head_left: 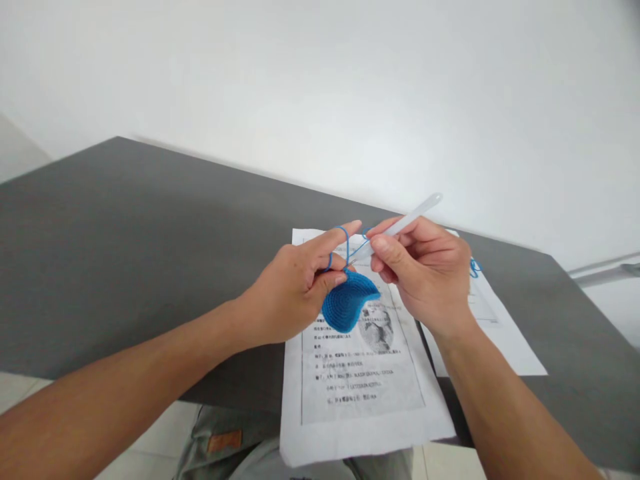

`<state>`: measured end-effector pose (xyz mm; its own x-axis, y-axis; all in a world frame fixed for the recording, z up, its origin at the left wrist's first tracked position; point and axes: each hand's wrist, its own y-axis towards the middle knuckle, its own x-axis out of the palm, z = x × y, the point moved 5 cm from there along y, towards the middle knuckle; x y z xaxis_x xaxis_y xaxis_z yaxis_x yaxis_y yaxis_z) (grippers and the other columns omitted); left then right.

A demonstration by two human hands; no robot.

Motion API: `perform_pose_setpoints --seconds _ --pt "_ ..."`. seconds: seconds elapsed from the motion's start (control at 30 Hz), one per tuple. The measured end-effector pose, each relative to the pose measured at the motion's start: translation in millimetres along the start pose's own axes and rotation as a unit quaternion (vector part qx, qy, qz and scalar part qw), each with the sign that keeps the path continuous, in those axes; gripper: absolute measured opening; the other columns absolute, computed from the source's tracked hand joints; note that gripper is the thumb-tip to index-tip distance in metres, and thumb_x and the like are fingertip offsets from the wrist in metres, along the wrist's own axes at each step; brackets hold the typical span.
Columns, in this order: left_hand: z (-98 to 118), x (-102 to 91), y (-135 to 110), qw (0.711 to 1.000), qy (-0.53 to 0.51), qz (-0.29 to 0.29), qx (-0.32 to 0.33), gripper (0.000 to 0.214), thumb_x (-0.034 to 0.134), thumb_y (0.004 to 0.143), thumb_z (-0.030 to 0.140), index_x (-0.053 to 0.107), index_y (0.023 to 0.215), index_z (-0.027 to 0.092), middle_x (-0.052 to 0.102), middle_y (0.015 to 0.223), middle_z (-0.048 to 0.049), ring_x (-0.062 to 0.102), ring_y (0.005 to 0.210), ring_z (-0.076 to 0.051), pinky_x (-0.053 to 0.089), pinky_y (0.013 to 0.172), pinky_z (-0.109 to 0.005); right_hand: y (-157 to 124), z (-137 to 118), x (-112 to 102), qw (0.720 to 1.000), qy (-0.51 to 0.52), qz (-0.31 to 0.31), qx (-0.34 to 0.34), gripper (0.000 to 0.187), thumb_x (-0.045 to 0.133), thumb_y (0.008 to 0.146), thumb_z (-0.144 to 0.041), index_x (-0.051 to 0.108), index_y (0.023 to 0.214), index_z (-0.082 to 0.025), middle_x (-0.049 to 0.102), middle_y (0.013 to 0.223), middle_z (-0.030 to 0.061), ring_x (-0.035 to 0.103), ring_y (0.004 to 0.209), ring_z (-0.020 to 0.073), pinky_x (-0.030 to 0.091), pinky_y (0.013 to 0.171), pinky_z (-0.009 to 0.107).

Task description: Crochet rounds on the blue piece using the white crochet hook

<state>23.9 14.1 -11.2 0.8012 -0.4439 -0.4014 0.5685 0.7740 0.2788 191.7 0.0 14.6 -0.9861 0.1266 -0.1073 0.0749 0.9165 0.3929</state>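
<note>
My left hand (305,283) pinches the upper edge of a blue crocheted piece (347,303), which is rounded and curls at its right side. Blue yarn (347,243) loops around the fingers of that hand, with the index finger stretched out. In my right hand (425,267) is a crochet hook (415,213) with a pale, translucent handle, gripped between thumb and fingers and slanting up to the right. Its thin metal tip meets the top edge of the blue piece, near the left fingertips. A strand of yarn runs between the two hands.
Below the hands lies a printed sheet (365,393) with text and a picture, overhanging the front edge of the dark grey table (150,247). A second sheet (515,347) lies to the right, with more blue yarn (475,268) beside my right hand. A white wall (320,100) stands behind.
</note>
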Motion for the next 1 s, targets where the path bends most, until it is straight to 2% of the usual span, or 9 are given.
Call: perform_pose_setpoints --seconds 0.17,0.27,0.33,0.37,0.43,0.5,0.6,0.83,1.0 --pt "-4 -3.8 2 0.99 -0.11 0.021 -0.081 0.07 0.067 0.093 0.018 0.051 0.161 0.014 0.077 0.079 -0.0005 0.063 0.064 -0.015 0.044 0.057 -0.027 5 1 10 1.0 0.025 0.008 0.008 0.028 0.09 0.084 -0.044 0.074 0.091 -0.022 0.069 0.061 -0.0057 0.056 0.045 0.0086 0.044 0.041 0.022" --pt "-6 -20.4 4 0.966 -0.192 0.13 -0.112 0.078 0.075 0.084 0.011 0.052 0.159 0.018 0.074 0.071 0.0033 0.059 0.056 -0.013 0.041 0.052 -0.027 11 4 6 0.996 0.077 0.026 -0.027 0.031 0.084 0.09 -0.045 0.07 0.109 -0.025 0.077 0.08 -0.0015 0.07 0.062 0.014 0.05 0.046 0.025" --pt "-5 -36.1 4 0.947 -0.215 0.217 -0.097 0.078 0.082 0.078 0.008 0.059 0.152 0.021 0.075 0.071 0.0043 0.059 0.058 -0.013 0.045 0.053 -0.028 13 10 -4 0.996 0.037 0.068 -0.035 0.018 0.082 0.09 -0.033 0.07 0.099 -0.024 0.075 0.079 -0.0025 0.066 0.06 0.012 0.048 0.047 0.024" --pt "-4 -42.3 5 0.941 -0.221 0.241 -0.087 0.081 0.086 0.075 0.008 0.059 0.15 0.022 0.076 0.071 0.005 0.062 0.061 -0.013 0.049 0.056 -0.029 14 16 -6 0.998 -0.016 0.052 -0.014 0.013 0.081 0.089 -0.028 0.07 0.089 -0.022 0.07 0.07 -0.004 0.06 0.054 0.0103 0.046 0.046 0.024" --pt "-2 -52.2 5 0.937 -0.21 0.272 -0.06 0.081 0.09 0.074 0.012 0.06 0.148 0.02 0.074 0.067 0.0064 0.062 0.059 -0.013 0.05 0.056 -0.03 12 32 0 0.987 -0.135 -0.076 0.044 0.011 0.08 0.088 -0.024 0.072 0.082 -0.019 0.066 0.064 -0.0045 0.055 0.051 0.0099 0.043 0.048 0.025" --pt "0 -57.4 5 0.937 -0.193 0.287 -0.047 0.08 0.092 0.074 0.015 0.06 0.147 0.02 0.073 0.067 0.0069 0.061 0.058 -0.013 0.05 0.055 -0.03 5 42 12 0.946 -0.252 -0.203 0.029 0.009 0.077 0.092 -0.021 0.075 0.083 -0.018 0.073 0.076 -0.0003 0.063 0.065 0.0124 0.047 0.06 0.027" --pt "0 -56.7 4 0.943 -0.167 0.283 -0.047 0.079 0.091 0.074 0.013 0.062 0.148 0.02 0.073 0.069 0.0064 0.062 0.06 -0.013 0.048 0.055 -0.029 -2 49 26 0.902 -0.341 -0.266 -0.006 0.002 0.076 0.094 -0.017 0.076 0.092 -0.017 0.073 0.089 0.0037 0.064 0.075 0.0145 0.048 0.072 0.03" --pt "-5 -38.3 2 0.959 -0.163 0.227 -0.042 0.072 0.079 0.085 0.013 0.059 0.154 0.023 0.071 0.073 0.0038 0.057 0.057 -0.012 0.045 0.052 -0.027 -5 52 39 0.87 -0.383 -0.304 -0.059 0.016 0.06 0.099 -0.011 0.066 0.086 -0.018 0.065 0.09 0.0054 0.056 0.077 0.0173 0.044 0.076 0.032" --pt "-3 -27.1 -1 0.965 -0.165 0.197 -0.053 0.074 0.076 0.085 0.013 0.057 0.156 0.022 0.069 0.07 0.0044 0.057 0.056 -0.012 0.045 0.052 -0.024 -12 55 41 0.855 -0.394 -0.326 -0.088 0.024 0.049 0.092 -0.001 0.063 0.087 -0.02 0.068 0.092 0.01 0.059 0.087 0.0243 0.048 0.082 0.039"
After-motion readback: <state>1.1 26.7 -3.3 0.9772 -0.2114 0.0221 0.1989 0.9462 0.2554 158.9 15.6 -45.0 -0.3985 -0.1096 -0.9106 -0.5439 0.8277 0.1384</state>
